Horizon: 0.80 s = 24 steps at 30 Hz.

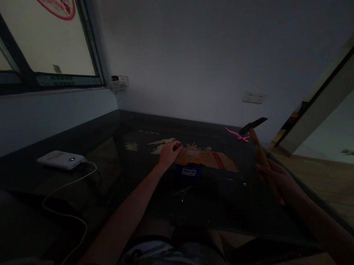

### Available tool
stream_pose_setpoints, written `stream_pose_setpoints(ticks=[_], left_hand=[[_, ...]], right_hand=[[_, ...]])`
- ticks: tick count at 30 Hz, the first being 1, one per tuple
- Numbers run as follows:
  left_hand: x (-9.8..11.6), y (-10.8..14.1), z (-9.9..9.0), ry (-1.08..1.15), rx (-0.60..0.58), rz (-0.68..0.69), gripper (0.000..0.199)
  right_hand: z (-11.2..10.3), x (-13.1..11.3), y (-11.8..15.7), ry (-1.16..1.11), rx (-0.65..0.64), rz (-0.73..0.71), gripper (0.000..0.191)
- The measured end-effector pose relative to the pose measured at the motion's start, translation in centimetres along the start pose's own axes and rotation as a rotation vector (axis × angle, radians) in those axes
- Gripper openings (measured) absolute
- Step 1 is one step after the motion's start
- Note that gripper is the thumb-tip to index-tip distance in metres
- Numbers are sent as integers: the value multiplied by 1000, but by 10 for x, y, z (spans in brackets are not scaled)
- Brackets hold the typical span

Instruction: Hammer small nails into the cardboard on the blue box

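My right hand (271, 177) is wrapped round the wooden handle of a hammer (260, 148), raised over the table's right side with its dark head up. My left hand (168, 155) is closed, its fingertips pinched at the left end of a cardboard piece (207, 158) with a red stripe. Whatever those fingers hold is too small and dark to make out. Against the cardboard's near edge sits a blue box (189, 170) with a pale label. Several thin nails (184, 193) lie loose on the dark tabletop nearer to me.
A white power bank (61, 159) with a white cable (73, 178) lies on the table's left. Behind the hammer head is a pink ribbon-like thing (237, 135). The glossy dark table (147, 125) meets a wall with sockets (253, 97); a window (48, 35) is at left.
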<state>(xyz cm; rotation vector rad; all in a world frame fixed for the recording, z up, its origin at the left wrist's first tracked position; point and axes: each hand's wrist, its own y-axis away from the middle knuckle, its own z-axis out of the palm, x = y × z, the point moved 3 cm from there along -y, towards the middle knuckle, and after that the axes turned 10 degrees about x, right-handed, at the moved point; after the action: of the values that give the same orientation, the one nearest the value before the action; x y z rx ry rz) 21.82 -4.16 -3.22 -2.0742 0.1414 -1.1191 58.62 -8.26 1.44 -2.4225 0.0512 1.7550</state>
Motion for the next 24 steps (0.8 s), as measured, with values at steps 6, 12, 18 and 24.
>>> stream_pose_setpoints(ticks=[6, 12, 18, 24], left_hand=[[-2, -4, 2, -111, -33, -11, 8], [1, -5, 0, -161, -72, -19, 9], [12, -1, -2, -265, -75, 29, 14], [12, 0, -1, -306, -61, 65, 13]], right_hand=[[17, -25, 21, -87, -133, -11, 28], [34, -42, 35, -48, -259, 59, 35], [49, -44, 56, 75, -329, 87, 42], [56, -40, 69, 190, -312, -33, 40]])
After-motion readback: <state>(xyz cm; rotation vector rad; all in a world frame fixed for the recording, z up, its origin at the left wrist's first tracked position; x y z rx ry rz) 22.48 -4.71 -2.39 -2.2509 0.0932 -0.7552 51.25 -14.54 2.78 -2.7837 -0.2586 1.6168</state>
